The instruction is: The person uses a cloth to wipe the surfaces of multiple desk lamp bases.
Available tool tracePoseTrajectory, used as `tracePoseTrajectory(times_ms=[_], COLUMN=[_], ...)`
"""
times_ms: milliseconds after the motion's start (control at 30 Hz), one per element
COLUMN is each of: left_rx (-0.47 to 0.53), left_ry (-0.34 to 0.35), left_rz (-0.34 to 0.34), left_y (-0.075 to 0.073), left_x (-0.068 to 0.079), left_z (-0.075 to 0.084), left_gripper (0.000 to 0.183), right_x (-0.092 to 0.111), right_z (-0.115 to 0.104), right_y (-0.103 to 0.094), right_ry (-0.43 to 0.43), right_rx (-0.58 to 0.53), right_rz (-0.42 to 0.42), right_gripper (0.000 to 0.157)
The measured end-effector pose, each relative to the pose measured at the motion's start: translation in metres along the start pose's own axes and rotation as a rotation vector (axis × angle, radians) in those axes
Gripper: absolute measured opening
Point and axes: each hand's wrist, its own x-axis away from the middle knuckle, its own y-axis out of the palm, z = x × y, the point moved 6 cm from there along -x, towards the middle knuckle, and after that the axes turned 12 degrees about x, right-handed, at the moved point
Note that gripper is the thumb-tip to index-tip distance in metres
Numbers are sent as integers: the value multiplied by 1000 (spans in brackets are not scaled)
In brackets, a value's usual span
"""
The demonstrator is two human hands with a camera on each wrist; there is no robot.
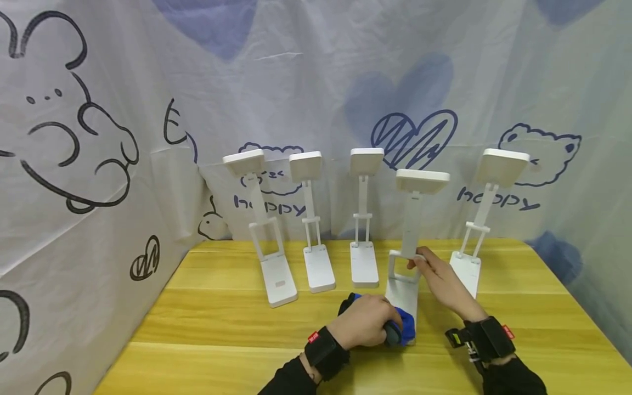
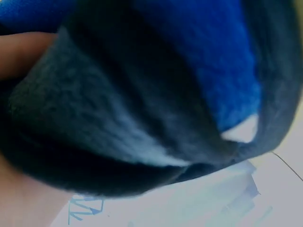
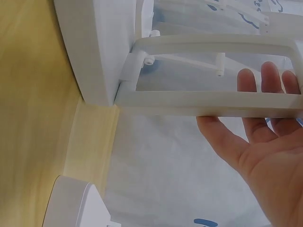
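Note:
Bunched in my left hand [image 1: 367, 321] is a blue and dark-grey cloth [image 1: 407, 327], pressed against the front part of a white desk lamp's base [image 1: 401, 293]. Its folds fill most of the left wrist view, with a finger at the left edge. My right hand [image 1: 446, 286] grips one side bar of that lamp's open rectangular support frame [image 3: 189, 103]; in the right wrist view the thumb lies on one side of the bar and several fingers curl round the other. The lamp stands upright, its flat head [image 1: 422, 182] above the hands. The cloth and left hand hide part of the base.
Several similar white lamps stand along the back of the wooden table [image 1: 237, 351]: one lamp [image 1: 278, 280] leftmost, others beside it, and another lamp [image 1: 466, 269] just behind my right hand. A printed white curtain [image 1: 321, 66] hangs behind and at both sides.

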Motion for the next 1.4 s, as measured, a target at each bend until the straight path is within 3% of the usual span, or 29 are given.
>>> tracePoseTrajectory(times_ms=[400, 767, 1100, 1400], left_rx=[-5, -155, -302, -322], left_ry=[-163, -235, -298, -339], left_rz=[76, 196, 168, 171], left_y=[-4, -7, -2, 4], left_x=[-2, -12, -28, -43], left_z=[-20, -25, -18, -15], left_gripper=[40, 30, 16, 14], right_x=[0, -1, -1, -1], right_z=[1, -2, 0, 0], right_y=[1, 1, 1, 0], right_ry=[5, -11, -11, -25], right_rx=[-5, -6, 8, -3], right_rz=[-10, -10, -5, 1], right_gripper=[33, 34, 32, 31])
